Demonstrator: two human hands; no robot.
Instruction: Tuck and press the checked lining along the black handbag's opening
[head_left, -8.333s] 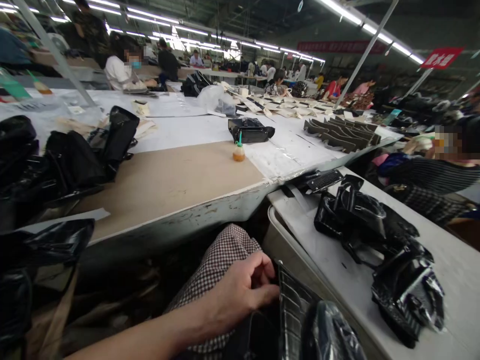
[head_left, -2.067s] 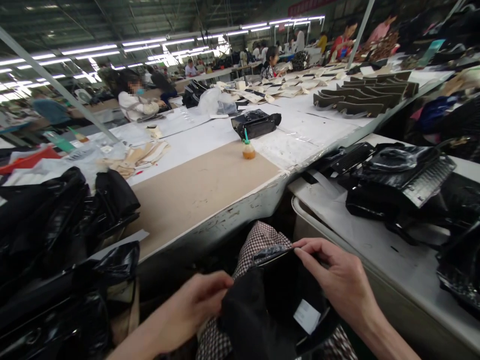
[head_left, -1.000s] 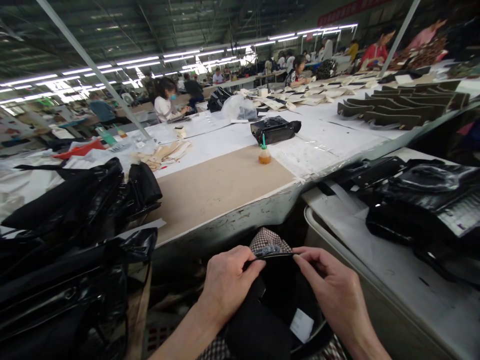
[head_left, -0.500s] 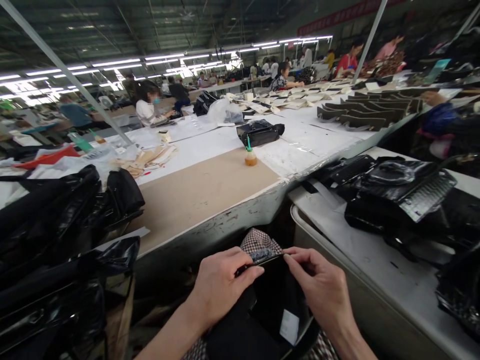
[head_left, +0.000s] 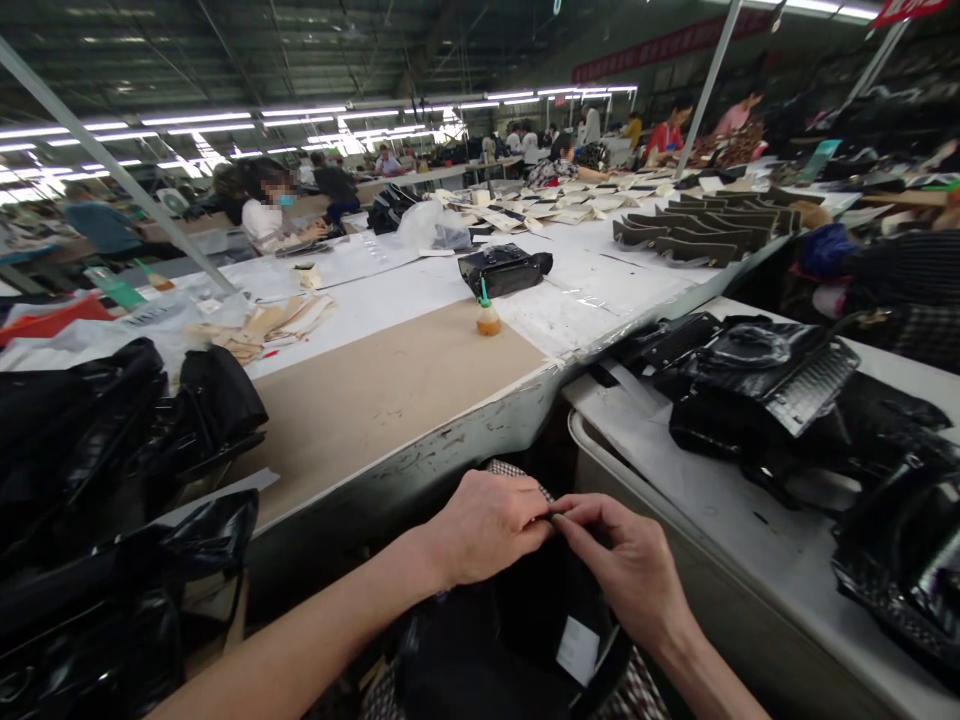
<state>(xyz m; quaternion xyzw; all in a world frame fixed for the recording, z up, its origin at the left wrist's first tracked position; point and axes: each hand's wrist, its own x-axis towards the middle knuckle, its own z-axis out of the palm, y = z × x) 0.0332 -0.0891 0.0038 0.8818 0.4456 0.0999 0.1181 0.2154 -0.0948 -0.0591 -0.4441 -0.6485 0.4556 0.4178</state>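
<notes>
A black bag (head_left: 517, 620) rests low in front of me, its opening facing up and a white label (head_left: 577, 650) showing inside. My left hand (head_left: 491, 525) pinches the bag's upper edge from the left. Close beside it, almost touching, my right hand (head_left: 619, 550) grips the same edge between thumb and fingers. Most of that edge is hidden by the fingers. Checkered cloth (head_left: 514, 468) shows just beyond the hands, and more of it appears below the bag.
Ahead is a worktable with a brown board (head_left: 390, 385) and a small glue bottle (head_left: 488, 318). Another black bag (head_left: 502, 270) lies behind it. Black bags (head_left: 82, 430) are piled at left; more bags (head_left: 757, 390) cover the right-hand table. Co-workers sit farther back.
My left hand has slid right along the bag's edge, closing the gap to my right hand. The view has turned slightly to the right.
</notes>
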